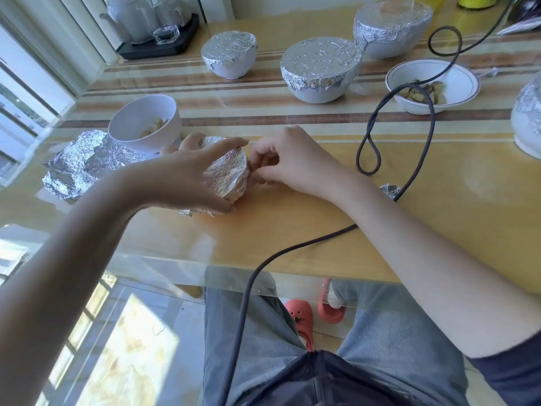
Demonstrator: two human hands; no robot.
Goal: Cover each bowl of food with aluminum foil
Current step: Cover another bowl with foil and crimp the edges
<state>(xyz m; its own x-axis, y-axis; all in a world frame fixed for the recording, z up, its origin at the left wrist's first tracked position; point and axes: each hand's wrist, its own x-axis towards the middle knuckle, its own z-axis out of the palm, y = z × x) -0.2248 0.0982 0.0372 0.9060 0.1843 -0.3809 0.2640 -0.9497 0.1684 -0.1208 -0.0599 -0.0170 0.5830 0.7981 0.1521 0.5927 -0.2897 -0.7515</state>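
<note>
A small bowl wrapped in aluminum foil (228, 174) sits on the table in front of me, its foil top tilted toward my right. My left hand (187, 171) grips it from the left, fingers curled over its top and thumb below. My right hand (284, 159) pinches the foil at the bowl's right rim. An uncovered white bowl of food (145, 121) stands behind, to the left, beside a crumpled foil sheet (85, 162). Another uncovered bowl (456, 80) with food is at the right. Three foil-covered bowls (320, 68) stand along the back.
A dark cable (427, 118) loops across the table's right half and runs down over the front edge. A small foil scrap (389, 190) lies by it. A tea set on a black tray (158, 45) sits at the back left. A foil-covered vessel (527, 118) is at the right edge.
</note>
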